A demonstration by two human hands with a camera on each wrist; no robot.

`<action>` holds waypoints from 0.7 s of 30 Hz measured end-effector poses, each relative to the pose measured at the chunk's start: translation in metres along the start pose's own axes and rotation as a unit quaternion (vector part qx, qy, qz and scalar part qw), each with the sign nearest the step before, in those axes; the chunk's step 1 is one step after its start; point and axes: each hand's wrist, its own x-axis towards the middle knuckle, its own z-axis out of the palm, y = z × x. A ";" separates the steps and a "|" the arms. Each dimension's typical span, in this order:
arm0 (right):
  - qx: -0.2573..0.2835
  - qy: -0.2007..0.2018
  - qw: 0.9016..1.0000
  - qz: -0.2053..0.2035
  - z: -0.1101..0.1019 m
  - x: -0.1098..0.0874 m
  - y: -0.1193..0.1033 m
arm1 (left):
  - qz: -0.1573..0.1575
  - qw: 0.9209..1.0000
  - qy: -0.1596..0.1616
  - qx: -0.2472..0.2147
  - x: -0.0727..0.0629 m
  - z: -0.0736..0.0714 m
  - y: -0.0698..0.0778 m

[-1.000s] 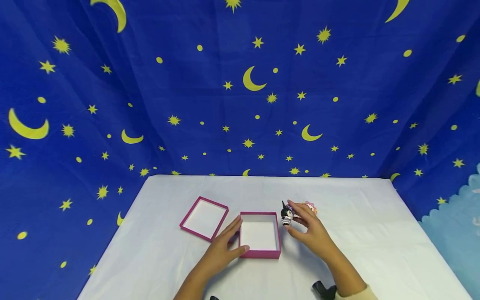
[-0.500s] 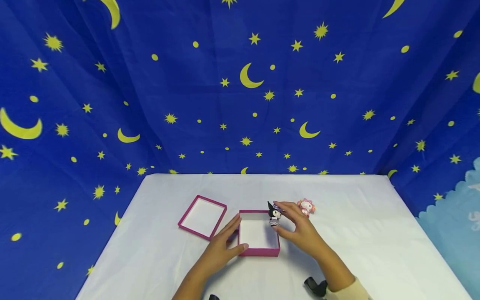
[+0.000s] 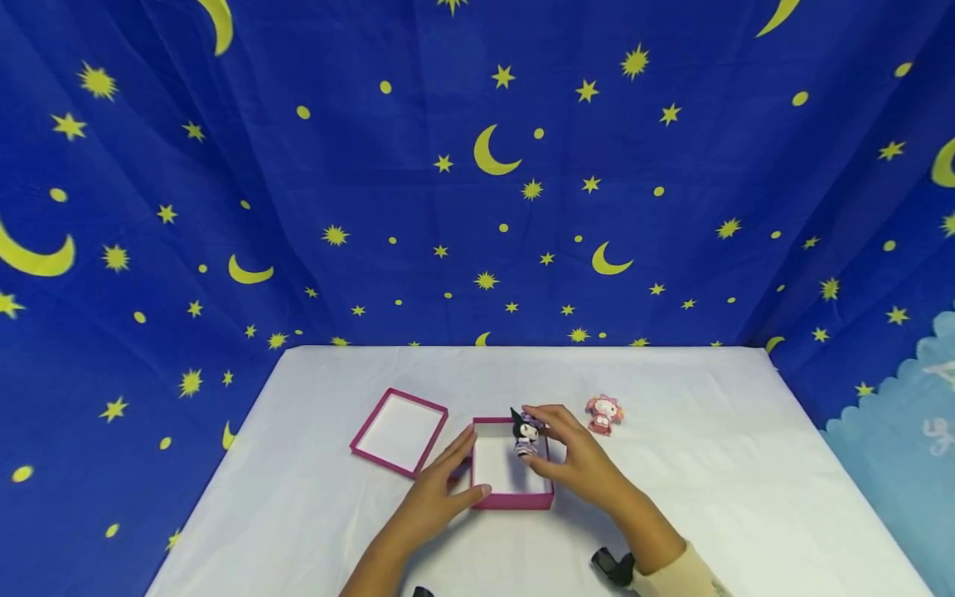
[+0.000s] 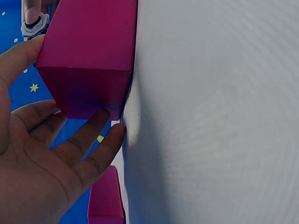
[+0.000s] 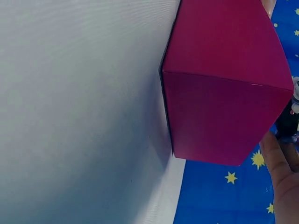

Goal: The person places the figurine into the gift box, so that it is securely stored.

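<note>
A small figurine with a black pointed hood, white face and striped lilac outfit is pinched upright between the thumb and fingers of my right hand. It hangs over the lidless magenta box, whose white inside shows. My left hand holds the box at its near left corner, thumb at the front rim and fingers along the left wall. In the left wrist view, the left fingers spread against the box's side. At the right wrist view's edge, part of the figurine shows above the right fingertips.
Left of the box lies its magenta-rimmed lid, white inside up. A pink figurine lies to the right, behind my right hand. All rest on a white-covered table, with a blue star-and-moon curtain behind it.
My right hand has carried the black-hooded figurine leftward, from beside the box to over its inside. The pink figurine has come into full view. My left hand stays at the box.
</note>
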 end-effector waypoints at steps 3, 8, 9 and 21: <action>-0.004 -0.009 1.000 0.017 0.002 0.002 -0.001 | 0.001 1.000 0.001 -0.001 0.000 0.000 0.000; -0.039 -0.026 0.999 0.013 0.005 0.004 -0.003 | 0.000 1.000 -0.001 -0.001 0.000 0.001 0.000; -0.043 -0.029 0.999 0.011 0.006 0.005 -0.003 | -0.001 1.000 -0.002 -0.001 0.000 0.001 0.000; -0.079 -0.050 0.995 0.017 0.012 0.012 -0.007 | 0.003 1.000 -0.005 -0.007 0.000 0.000 -0.001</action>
